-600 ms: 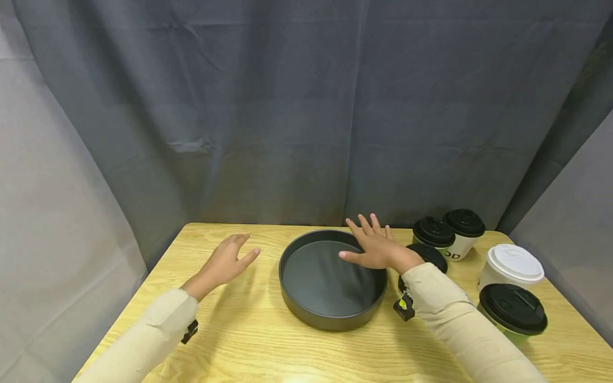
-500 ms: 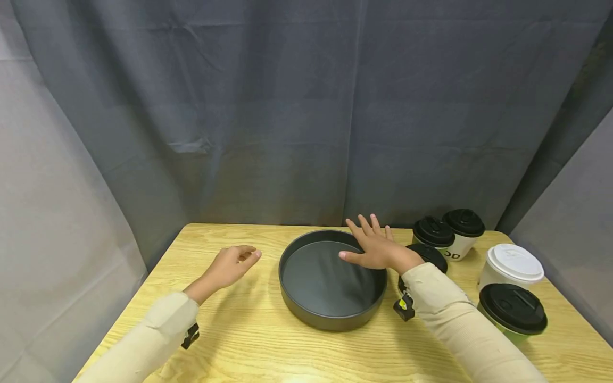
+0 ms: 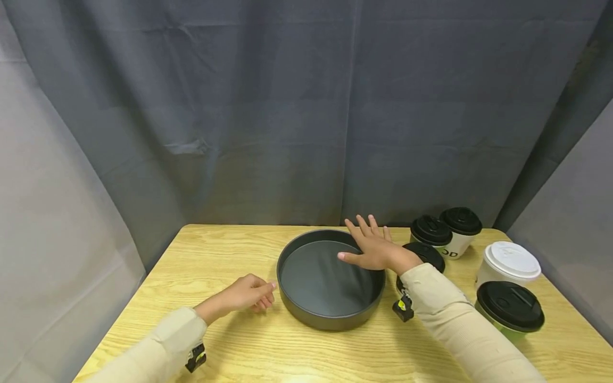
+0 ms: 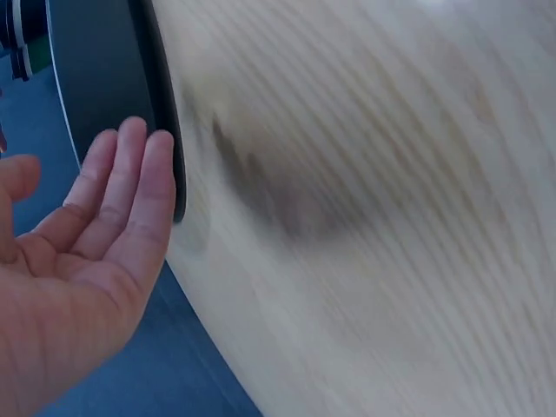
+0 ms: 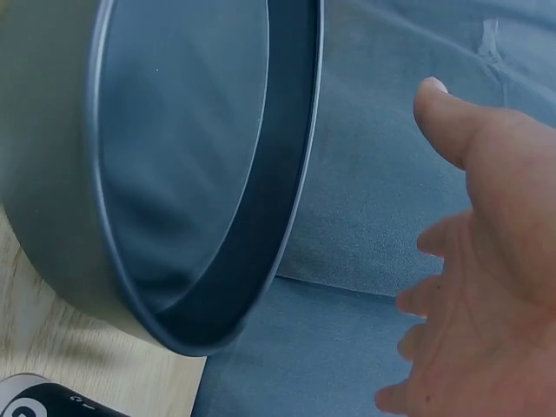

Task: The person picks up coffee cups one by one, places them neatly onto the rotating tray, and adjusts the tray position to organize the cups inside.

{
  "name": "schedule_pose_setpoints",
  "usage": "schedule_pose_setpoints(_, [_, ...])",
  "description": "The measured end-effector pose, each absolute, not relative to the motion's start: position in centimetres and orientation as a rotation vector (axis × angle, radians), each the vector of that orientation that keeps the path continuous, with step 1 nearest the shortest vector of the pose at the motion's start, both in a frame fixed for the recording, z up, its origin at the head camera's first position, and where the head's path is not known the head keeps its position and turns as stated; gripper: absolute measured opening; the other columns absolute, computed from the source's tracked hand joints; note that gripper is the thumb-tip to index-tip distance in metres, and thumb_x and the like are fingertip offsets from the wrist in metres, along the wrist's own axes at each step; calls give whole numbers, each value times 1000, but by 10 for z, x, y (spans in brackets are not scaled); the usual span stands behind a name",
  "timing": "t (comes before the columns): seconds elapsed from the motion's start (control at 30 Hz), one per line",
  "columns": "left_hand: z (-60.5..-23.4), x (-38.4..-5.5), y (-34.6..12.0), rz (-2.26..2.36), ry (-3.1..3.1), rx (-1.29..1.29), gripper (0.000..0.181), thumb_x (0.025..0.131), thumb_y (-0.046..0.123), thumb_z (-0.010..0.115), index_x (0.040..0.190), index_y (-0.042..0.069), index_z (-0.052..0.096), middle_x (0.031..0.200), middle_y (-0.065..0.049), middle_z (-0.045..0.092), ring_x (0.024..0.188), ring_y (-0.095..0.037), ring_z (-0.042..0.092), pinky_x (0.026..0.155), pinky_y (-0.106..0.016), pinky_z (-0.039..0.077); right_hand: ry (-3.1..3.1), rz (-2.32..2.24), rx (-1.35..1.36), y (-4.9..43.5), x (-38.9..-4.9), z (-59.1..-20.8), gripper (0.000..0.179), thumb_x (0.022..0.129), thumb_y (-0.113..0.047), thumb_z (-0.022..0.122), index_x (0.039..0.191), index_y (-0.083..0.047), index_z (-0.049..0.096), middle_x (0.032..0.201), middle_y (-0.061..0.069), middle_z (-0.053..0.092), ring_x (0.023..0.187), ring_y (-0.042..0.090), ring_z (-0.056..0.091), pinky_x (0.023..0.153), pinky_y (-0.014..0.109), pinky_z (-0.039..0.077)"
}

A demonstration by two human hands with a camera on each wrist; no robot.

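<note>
- Dark round pan (image 3: 321, 282), shallow and straight-walled, sits flat on the pale wooden table (image 3: 239, 351), near the middle, its open side up.
- Left hand (image 3: 246, 294) is just beside the pan's left wall, low over the wood. The left wrist view shows three fingers lying side by side and gently bent, with the thumb set apart from them. Whether a fingertip touches the pan wall cannot be told.
- Right hand (image 3: 371, 250) hovers at the pan's far right side, palm down, fingers spread apart and thumb pointing out to the left. In the head view it covers part of the rim; the right wrist view shows a gap between hand and pan.
- Cup with a black lid (image 3: 428, 256) stands just right of the pan, partly hidden by the right wrist and sleeve.
- Behind it, toward the back right corner, a green cup (image 3: 431, 231) and a white cup (image 3: 461, 236) stand close together, both under black lids.
- Farther right, a cup with a white lid (image 3: 512, 263) stands behind a front green cup (image 3: 510, 308) with a black lid; all the cups are upright.
- Cream sleeves (image 3: 450, 308) cover both forearms, and a small black device (image 3: 403, 308) shows at each wrist.
- Dark grey curtain (image 3: 268, 122) hangs behind the table.
</note>
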State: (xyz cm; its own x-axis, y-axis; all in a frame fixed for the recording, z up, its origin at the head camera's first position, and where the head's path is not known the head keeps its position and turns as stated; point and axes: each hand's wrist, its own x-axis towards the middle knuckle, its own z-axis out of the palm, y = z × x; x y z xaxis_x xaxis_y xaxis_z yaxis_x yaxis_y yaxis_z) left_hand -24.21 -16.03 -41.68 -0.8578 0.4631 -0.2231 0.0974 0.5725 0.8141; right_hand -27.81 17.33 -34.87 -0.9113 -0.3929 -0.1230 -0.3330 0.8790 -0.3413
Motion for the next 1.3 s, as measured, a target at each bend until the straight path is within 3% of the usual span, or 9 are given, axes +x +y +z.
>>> schedule_pose_setpoints(0.6, [-427, -240, -142, 1261, 2220, 429, 54, 102, 42, 41, 96, -5, 66, 83, -12, 72, 74, -21, 69, 64, -32, 56, 2839, -493, -592, 174, -280, -354, 89, 93, -58, 50, 155, -13, 6, 158, 22, -6, 142, 44, -17, 108, 67, -10])
schedule_pose_setpoints(1.3, [-438, -241, -138, 1390, 2095, 306, 43, 101, 33, 48, 92, -5, 66, 85, -14, 72, 65, -12, 68, 57, -21, 54, 2832, -498, -613, 169, -278, -361, 87, 93, -56, 50, 155, -12, 7, 158, 25, -2, 142, 44, -15, 109, 67, -8])
